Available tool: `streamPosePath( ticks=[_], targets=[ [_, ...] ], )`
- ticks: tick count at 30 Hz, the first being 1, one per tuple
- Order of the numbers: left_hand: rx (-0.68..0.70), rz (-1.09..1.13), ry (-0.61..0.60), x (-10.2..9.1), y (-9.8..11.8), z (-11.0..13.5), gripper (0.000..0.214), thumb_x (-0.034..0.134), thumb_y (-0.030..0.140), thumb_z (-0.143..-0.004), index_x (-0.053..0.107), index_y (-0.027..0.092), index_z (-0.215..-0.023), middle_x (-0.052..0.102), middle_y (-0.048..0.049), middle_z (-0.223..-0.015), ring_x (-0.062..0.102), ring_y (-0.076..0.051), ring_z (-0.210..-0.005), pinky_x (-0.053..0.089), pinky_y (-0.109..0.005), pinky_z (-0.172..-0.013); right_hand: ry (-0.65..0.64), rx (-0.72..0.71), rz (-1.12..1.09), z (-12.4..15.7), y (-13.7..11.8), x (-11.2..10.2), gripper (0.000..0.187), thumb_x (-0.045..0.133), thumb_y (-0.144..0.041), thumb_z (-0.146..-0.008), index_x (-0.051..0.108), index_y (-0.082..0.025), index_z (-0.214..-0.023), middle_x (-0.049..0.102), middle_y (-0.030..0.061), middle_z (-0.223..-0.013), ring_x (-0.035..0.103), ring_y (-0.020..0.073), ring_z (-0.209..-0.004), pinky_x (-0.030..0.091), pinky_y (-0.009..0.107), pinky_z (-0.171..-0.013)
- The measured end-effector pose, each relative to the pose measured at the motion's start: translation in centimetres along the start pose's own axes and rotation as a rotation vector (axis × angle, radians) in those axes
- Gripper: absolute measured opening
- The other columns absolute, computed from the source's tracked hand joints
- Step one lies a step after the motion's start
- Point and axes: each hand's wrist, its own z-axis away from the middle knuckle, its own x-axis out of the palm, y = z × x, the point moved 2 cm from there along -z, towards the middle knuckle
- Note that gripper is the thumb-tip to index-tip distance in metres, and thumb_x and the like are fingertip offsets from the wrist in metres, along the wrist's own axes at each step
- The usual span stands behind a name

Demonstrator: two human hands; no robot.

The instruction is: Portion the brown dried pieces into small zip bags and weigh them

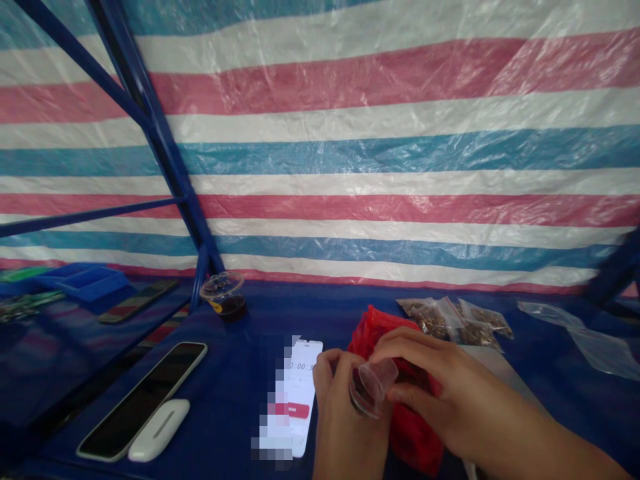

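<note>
My left hand [350,413] is closed around a small clear container [363,399] with a round mouth; its contents are too unclear to tell. Between the fingers of my right hand [430,373] is a small clear plastic cup [383,378], tilted, its rim at or over the mouth of the container. Whether the two touch I cannot tell. A crumpled red plastic bag [415,440] lies just behind and below my hands, partly hidden by the right one.
Several clear bags of brown bits [435,319] and flat clear bags [600,343] lie beyond. A lit phone [297,400], a dark-screened phone [145,400], a white case [160,430] and a lidded cup of dark liquid [227,303] are leftward. A blue frame post [170,160] rises behind.
</note>
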Motion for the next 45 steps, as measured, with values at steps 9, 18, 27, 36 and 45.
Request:
streamPosePath(
  ticks=[9,18,27,36,45],
  targets=[
    [0.065,0.020,0.109,-0.9,1.4,-0.7,0.020,0.068,0.018,-0.087,0.051,0.027,-0.091,0.053,0.0006,-0.090,0.055,-0.020,-0.079,0.050,-0.031,-0.070,0.071,0.056,0.295,0.0,3.3,-0.6,0.029,0.072,-0.014,-0.090,0.074,-0.028,-0.114,0.076,0.0053,-0.126,0.071,0.0295,-0.119,0.054,0.048,-0.107],
    [-0.040,0.286,0.048,-0.5,-1.1,-1.2,0.028,0.076,0.018,-0.079,0.053,0.026,-0.094,0.054,0.0047,-0.078,0.053,-0.014,-0.064,0.044,-0.024,-0.059,0.082,-0.068,0.124,0.2,-1.9,1.2,0.019,0.075,-0.013,-0.091,0.069,-0.030,-0.098,0.080,-0.0039,-0.108,0.076,0.0179,-0.099,0.061,0.025,-0.084],
    [-0.045,0.235,-0.063,-0.7,1.2,-1.1,0.050,0.074,0.025,-0.085,0.058,0.024,-0.132,0.073,-0.0068,-0.114,0.072,-0.025,-0.104,0.058,-0.037,-0.089,0.372,-0.031,0.071,-0.1,-1.2,-0.3,0.025,0.061,-0.012,-0.093,0.076,-0.031,-0.089,0.082,-0.0075,-0.086,0.076,0.0128,-0.072,0.061,0.019,-0.073],
    [-0.166,0.407,-0.216,-0.9,2.8,-1.1,0.075,0.073,0.017,-0.081,0.049,0.028,-0.151,0.072,-0.0073,-0.139,0.071,-0.027,-0.125,0.057,-0.039,-0.108,0.416,-0.100,0.150,-0.2,-1.1,-1.3,0.031,0.055,-0.011,-0.095,0.078,-0.031,-0.091,0.082,-0.0043,-0.093,0.078,0.0128,-0.082,0.059,0.019,-0.074],
    [-0.185,0.604,-0.412,-0.7,2.6,-1.9,0.054,0.077,0.015,-0.080,0.067,0.024,-0.133,0.075,-0.0091,-0.134,0.072,-0.030,-0.123,0.055,-0.044,-0.110,0.532,-0.007,0.164,0.1,0.0,-1.5,0.025,0.054,-0.022,-0.100,0.078,-0.029,-0.100,0.084,0.0020,-0.104,0.080,0.0205,-0.091,0.063,0.031,-0.082]
  ],
)
